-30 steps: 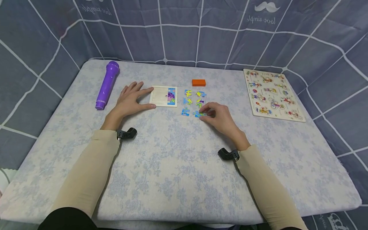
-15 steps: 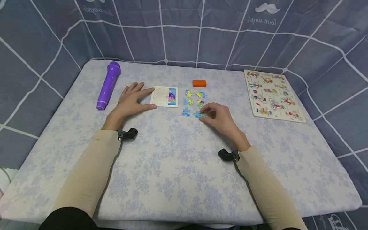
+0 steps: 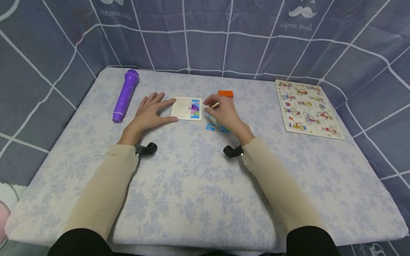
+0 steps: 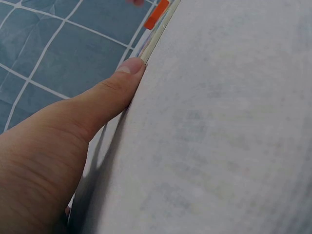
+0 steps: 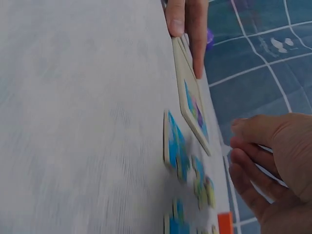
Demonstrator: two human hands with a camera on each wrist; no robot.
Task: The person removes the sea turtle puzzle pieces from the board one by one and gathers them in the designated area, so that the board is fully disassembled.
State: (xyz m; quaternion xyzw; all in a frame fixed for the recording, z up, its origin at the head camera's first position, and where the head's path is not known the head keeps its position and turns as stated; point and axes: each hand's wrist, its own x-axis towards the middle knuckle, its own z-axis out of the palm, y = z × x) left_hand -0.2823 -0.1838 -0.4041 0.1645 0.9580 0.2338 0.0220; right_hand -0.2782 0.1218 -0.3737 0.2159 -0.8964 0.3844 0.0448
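My left hand [image 3: 148, 113] touches a small wooden puzzle tray [image 3: 183, 108] at its left corners, thumb and index finger straight and spread. In the left wrist view the thumb [image 4: 109, 95] lies against the tray's edge. Purple-and-blue jigsaw pieces [image 3: 195, 109] fill the tray's right end; the rest shows bare wood. My right hand [image 3: 225, 111] hovers just right of the tray, fingers loosely bent above loose jigsaw pieces [image 3: 210, 127]. A bit of yellow shows between its thumb and fingertips. The right wrist view shows the fingers [image 5: 251, 146] apart from the pieces, with nothing visible in them.
An orange block [image 3: 225, 94] lies behind the right hand. At the left is a purple toy microphone [image 3: 125, 96]. On the right lies a wooden picture board [image 3: 309, 110]. A grey gridded cloth [image 3: 205, 49] hangs behind the table.
My right hand has moved from the lower right jigsaw piece up and left, over the upper pieces. The left hand stays at the tray. The head view has shifted slightly.
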